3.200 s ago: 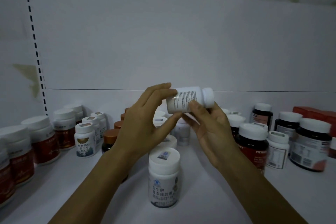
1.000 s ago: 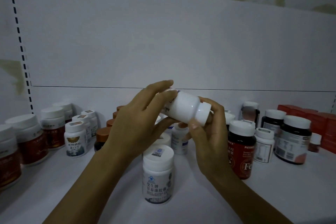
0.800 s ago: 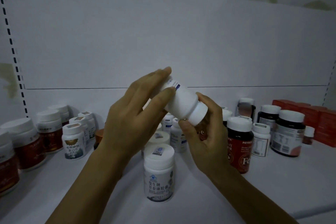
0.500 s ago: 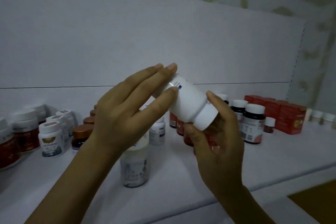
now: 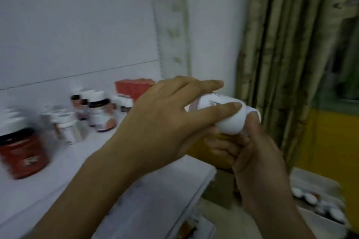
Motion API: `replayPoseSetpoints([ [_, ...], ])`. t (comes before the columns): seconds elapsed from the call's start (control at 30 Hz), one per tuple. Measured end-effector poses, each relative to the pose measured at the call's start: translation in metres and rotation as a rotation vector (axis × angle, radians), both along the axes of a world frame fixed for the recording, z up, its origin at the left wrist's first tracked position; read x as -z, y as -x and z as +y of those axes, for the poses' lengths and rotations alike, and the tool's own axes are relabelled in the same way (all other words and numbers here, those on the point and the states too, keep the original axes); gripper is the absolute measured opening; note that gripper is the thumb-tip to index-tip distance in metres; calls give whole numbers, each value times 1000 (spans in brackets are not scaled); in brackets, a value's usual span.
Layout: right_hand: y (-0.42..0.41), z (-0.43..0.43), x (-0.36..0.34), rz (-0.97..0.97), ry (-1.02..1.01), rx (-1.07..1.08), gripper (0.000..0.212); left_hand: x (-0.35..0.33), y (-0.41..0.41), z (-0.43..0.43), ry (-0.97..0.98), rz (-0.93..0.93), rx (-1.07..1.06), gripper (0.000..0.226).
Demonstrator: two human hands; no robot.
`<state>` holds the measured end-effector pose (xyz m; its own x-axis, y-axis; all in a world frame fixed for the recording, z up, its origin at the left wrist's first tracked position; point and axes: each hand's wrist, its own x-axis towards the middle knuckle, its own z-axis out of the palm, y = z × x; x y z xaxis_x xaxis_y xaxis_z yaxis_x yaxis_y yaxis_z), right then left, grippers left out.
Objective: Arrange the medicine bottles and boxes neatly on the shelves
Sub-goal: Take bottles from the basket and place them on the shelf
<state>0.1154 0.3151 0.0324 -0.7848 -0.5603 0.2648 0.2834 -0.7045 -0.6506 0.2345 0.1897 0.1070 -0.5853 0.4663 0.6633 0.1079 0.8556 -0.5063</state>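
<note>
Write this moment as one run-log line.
left hand: pinches white bottle | right hand: grips its cap end | bottle: midair, on its side | shelf: other bottles, blurred

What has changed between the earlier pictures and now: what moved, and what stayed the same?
The view swung right: the shelf and its standing bottles now sit left, and a curtain shows. The white bottle was carried right, to the shelf's right end. The left hand and right hand still hold it; nothing was let go.
</note>
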Motion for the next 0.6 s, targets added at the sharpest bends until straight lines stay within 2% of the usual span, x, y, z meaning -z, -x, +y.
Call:
replayPoseSetpoints([
  [0.03,1,29,9,168,-62,1,40,8,28,12,-61,-67,71,33],
  [0.13,51,80,18,85,-229,63,44,33,104,63,-313,-210,206,34],
  [0.3,124,165,69,-61,-433,75,42,111,213,130,-931,-458,514,28],
  [0.4,160,199,114,-174,-605,86,57,171,258,160,-1175,-621,531,30],
  [0.5,186,217,155,-264,-719,115,50,218,284,183,-1402,-740,491,38],
  [0.6,213,217,184,-270,-808,196,46,253,310,191,-1670,-819,435,50],
])
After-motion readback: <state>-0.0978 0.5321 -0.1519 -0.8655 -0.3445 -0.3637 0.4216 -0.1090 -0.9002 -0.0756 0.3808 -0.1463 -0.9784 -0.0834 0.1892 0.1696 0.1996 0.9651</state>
